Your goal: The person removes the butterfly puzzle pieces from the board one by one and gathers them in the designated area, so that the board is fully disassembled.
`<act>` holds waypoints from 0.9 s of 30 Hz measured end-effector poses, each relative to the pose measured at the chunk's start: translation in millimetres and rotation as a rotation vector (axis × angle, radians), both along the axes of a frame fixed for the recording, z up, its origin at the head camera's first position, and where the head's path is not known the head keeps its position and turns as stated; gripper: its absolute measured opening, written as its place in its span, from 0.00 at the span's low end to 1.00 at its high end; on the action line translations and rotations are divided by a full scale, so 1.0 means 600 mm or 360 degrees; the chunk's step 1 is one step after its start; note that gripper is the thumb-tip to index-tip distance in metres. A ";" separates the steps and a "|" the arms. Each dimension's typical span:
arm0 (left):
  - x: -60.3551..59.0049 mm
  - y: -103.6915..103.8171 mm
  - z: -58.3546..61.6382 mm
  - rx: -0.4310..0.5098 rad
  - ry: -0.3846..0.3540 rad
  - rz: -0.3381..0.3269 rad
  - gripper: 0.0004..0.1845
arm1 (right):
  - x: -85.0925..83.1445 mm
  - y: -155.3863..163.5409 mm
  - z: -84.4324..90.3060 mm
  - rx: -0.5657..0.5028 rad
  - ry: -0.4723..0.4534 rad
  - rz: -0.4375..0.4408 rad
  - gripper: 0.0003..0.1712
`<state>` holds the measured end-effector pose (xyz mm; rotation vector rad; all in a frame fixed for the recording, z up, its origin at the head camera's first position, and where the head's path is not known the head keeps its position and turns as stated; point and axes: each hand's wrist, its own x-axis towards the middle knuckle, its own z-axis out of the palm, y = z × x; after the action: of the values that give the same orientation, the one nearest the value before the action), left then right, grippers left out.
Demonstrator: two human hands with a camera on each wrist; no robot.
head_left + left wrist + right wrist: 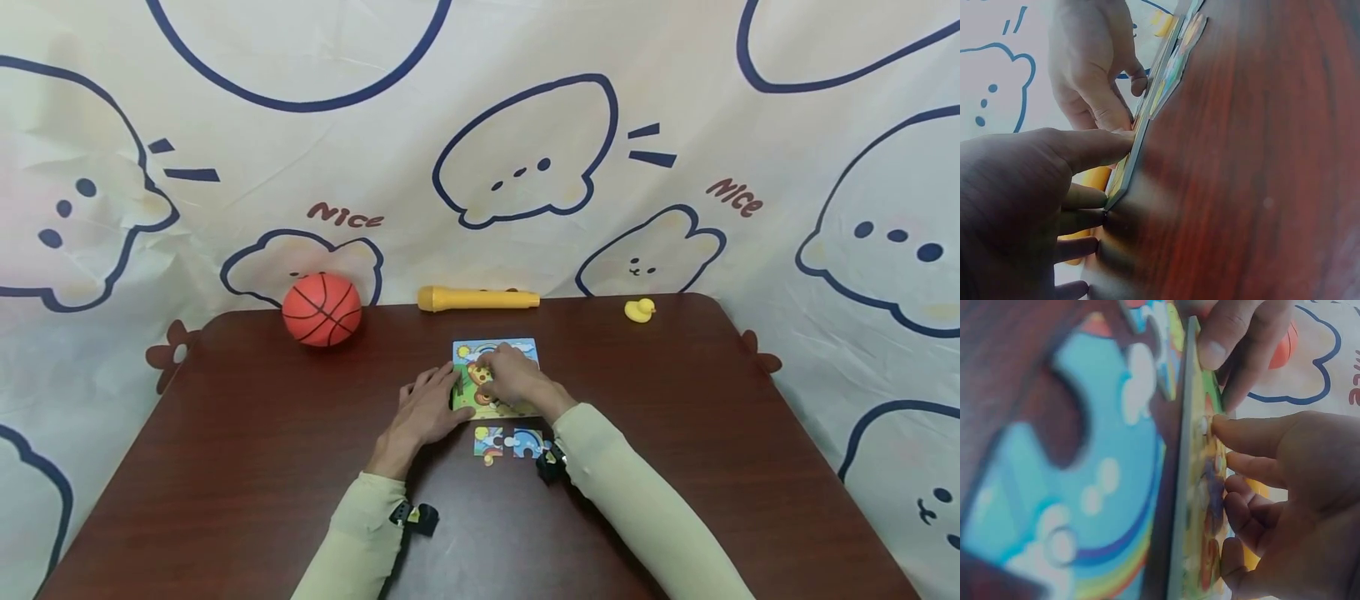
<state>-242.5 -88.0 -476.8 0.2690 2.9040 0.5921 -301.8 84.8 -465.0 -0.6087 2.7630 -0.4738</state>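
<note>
I see a dark wooden table [675,467] before a cartoon-print backdrop [525,100], and on it, near the centre, a picture puzzle board [517,346] that both hands work on. An orange toy basketball [322,309] sits at ten o'clock from the board, a yellow flashlight [477,297] at twelve o'clock by the far edge, and a small yellow duck [639,310] at two o'clock. My left hand [429,408] lies at nine o'clock with straight fingers [1094,147] pressing the board's edge. My right hand [513,377] rests over the board, fingers curled with the tips down on the picture. Two loose puzzle pieces [508,442] lie together at six o'clock, just below the board.
</note>
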 end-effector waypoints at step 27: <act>0.001 -0.002 0.001 -0.0070 -0.0034 -0.0029 0.34 | 0.010 0.012 -0.004 -0.0411 -0.0014 -0.0046 0.12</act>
<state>-242.1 -89.2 -476.4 0.2816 2.8866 0.5246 -296.0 91.9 -467.1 -0.6213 2.7267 -0.8466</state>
